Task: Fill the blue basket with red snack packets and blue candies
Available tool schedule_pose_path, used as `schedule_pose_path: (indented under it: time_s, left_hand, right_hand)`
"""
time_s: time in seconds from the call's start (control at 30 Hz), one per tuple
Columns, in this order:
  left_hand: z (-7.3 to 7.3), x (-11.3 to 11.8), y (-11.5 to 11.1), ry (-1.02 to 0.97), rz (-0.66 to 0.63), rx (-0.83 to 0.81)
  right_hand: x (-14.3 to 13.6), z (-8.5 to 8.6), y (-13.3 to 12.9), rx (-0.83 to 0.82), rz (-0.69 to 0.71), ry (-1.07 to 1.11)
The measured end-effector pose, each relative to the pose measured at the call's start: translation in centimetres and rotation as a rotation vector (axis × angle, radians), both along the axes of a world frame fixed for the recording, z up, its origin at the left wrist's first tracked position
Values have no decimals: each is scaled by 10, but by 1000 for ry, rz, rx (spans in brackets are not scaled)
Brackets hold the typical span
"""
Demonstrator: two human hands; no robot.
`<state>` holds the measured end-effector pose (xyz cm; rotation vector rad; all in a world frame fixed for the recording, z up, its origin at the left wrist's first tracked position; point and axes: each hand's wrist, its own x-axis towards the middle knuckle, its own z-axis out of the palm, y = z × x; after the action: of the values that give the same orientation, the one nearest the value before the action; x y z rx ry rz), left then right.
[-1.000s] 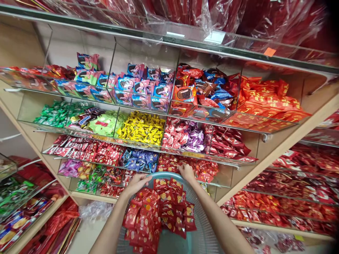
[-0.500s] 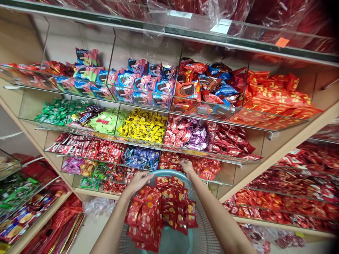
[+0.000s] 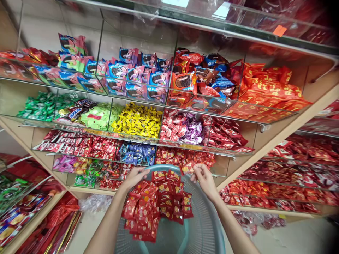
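My left hand [image 3: 135,177] is closed on the rim of a teal plastic basket [image 3: 206,218], at its far left side. Red candy packets [image 3: 143,210] with orange-slice prints are heaped in neat rows on the left and middle of the basket. Over the basket's far right rim, my right hand [image 3: 205,179] pinches a red candy packet [image 3: 187,167] between thumb and fingers. Just behind it is a bin of similar red packets [image 3: 169,155] on a low shelf.
Clear-fronted shelves rise ahead, with yellow-wrapped candies [image 3: 137,121], blue-wrapped candies [image 3: 136,153] and wrapped cookies [image 3: 182,82]. A wooden side panel [image 3: 267,141] slopes along the right. More red packets [image 3: 299,158] fill shelves beyond it. Plastic bags [image 3: 95,204] lie on the floor.
My right hand has drawn back from the shelf bin towards the basket's right side, with a red candy packet now showing in its fingers. My left hand stays on the rim.
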<state>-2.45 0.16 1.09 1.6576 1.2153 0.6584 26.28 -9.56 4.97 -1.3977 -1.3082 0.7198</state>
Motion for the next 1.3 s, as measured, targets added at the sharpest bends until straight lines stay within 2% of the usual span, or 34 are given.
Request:
schedule_pose_path:
  time_s: [0.1,0.2,0.37,0.53,0.67,0.77,0.9,0.97,1.13,1.3]
  left_hand:
    - [-2,-1,1,-30,-48,91]
    - [-6,-1,2,-25,-44,96]
    - [-8,-1,3,-24,-45,104]
    - [-4,-1,1,-13,-42,103]
    - [-6,-1,2,-16,-37,105]
    - [-8,-1,3,-30,-39,102]
    - [-8,-1,3,-47,-49,103]
    - [-7,-1,2,-38,-50,104]
    - [-6,0,2,-29,-57,98]
    - [-5,0,1,-3,-40,100]
  right_hand:
    - [12,-13,-21,-161,53,-39]
    - [18,-32,-33,-327,98,-121]
    - [15,-51,-33,-415,86,-262]
    - [9,-53,-23,-338,58,-539]
    - [7,-59,-19,-231,-47,-773]
    - [6,-59,-23,-260,-89,-861]
    - [4,-47,-37,-297,-87,-903]
    - [3,-42,-45,-281,-40,-909]
    - [1,-41,-55,-251,203,-892]
    - [-4,-40,-60,-360,220,-882]
